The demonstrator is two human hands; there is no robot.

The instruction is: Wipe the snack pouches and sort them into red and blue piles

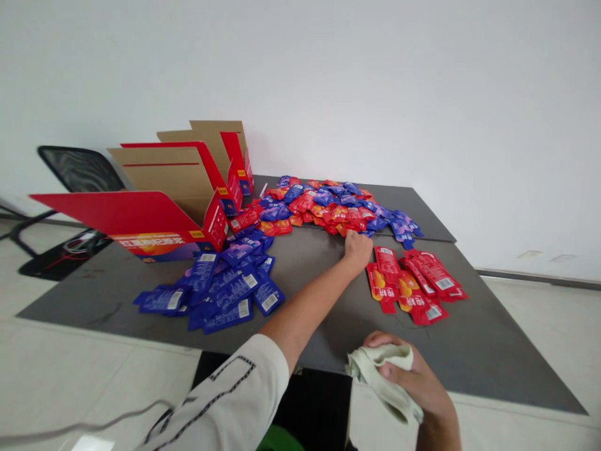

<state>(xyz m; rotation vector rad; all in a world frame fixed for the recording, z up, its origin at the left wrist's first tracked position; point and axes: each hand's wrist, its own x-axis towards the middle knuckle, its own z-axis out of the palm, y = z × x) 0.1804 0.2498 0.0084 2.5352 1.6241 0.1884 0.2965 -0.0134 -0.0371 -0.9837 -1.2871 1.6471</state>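
Note:
My left hand [357, 248] reaches far across the dark grey table [310, 269] to the near edge of a mixed heap of red and blue sachets [331, 208]; its fingers are curled at the heap, and what they hold is hidden. Just right of it lie several sorted red sachets [416, 282]. A spread of blue sachets [220, 285] lies to the left. My right hand [413, 379] rests at the table's near edge, closed on a crumpled pale green cloth [382, 376].
Open red and blue cardboard boxes [178, 188] with raised flaps stand at the back left of the table. A black mesh chair [75, 172] is behind them. A white wall is at the back. A grey cable [84, 423] crosses the floor.

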